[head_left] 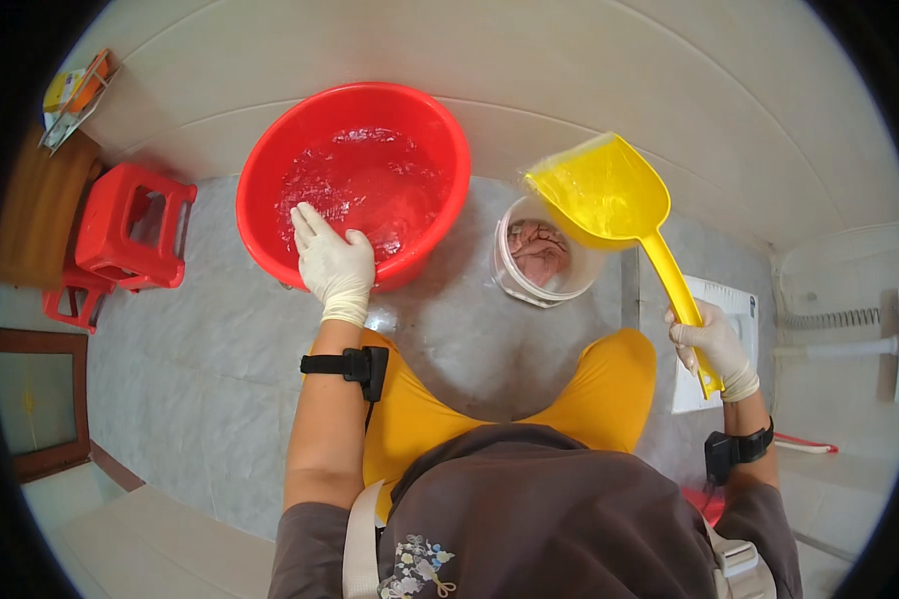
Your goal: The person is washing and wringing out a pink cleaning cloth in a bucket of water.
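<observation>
The left hand [336, 268], in a cream glove, hangs over the basin [272, 175] at its 6 to 7 o'clock rim. Its fingers are free and straight, grasping nothing; they point to 11 o'clock over the water [395, 185], with the thumb spread apart toward 1 o'clock. Whether the fingertips touch the water, I cannot tell.

The right hand [714, 344], gloved alike, is wrapped round the handle end of the yellow scoop [609, 190], its fingers curled firmly about it. From this hand the handle runs toward 11 o'clock, up to the broad head, whose front edge faces 10 o'clock. The head overlaps the white tub [581, 272] on its 1 o'clock side; whether the two touch is unclear.

The red basin stands at 11 o'clock in the view, with rippled water inside. The tub sits at the basin's 4 o'clock, near it on the grey floor [210, 399], with a crumpled pink cloth [537, 255] inside.

Red stools [110, 215] stand well apart from the basin, at its 9 to 8 o'clock. Above them, near 10 o'clock in the view, hangs a small rack [88, 100]. A white fixture [737, 299] lies beyond the right hand, around 3 o'clock.
</observation>
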Demonstrator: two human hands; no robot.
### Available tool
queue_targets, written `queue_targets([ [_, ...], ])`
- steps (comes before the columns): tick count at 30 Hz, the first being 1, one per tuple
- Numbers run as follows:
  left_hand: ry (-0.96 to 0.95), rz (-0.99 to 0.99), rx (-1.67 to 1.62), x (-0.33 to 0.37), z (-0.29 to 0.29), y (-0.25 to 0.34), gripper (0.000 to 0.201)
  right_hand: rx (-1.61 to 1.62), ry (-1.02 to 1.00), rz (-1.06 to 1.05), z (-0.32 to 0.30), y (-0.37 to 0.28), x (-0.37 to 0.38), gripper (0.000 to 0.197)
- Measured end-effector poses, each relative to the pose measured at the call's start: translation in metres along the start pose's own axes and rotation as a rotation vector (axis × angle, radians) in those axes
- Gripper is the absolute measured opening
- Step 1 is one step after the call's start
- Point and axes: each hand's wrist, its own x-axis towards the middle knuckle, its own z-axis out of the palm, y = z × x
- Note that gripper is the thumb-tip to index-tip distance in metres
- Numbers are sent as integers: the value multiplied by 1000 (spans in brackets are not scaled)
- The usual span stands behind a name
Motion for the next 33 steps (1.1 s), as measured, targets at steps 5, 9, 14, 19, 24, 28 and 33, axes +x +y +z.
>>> queue_targets([
  [5,-9,-4,4,-1,-1,0,71,-171,161,111,-22,25,1,14],
  [9,-40,-23,4,-1,-4,3,71,-263,225,152,-41,43,2,13],
  [14,-12,1,16,-2,-3,0,69,-439,297,177,-44,54,7,17],
  [19,-5,6,14,-1,-1,3,68,-919,357,105,-47,77,18,23],
  [24,-25,-3,-17,-1,-4,6,68,-1397,419,-172,-49,101,24,18],
  [28,16,12,-37,-1,-2,-3,64,-1590,497,-207,-30,91,29,14],
  [33,67,46,-98,-4,2,-4,50,-1427,462,-460,-22,72,39,21],
])
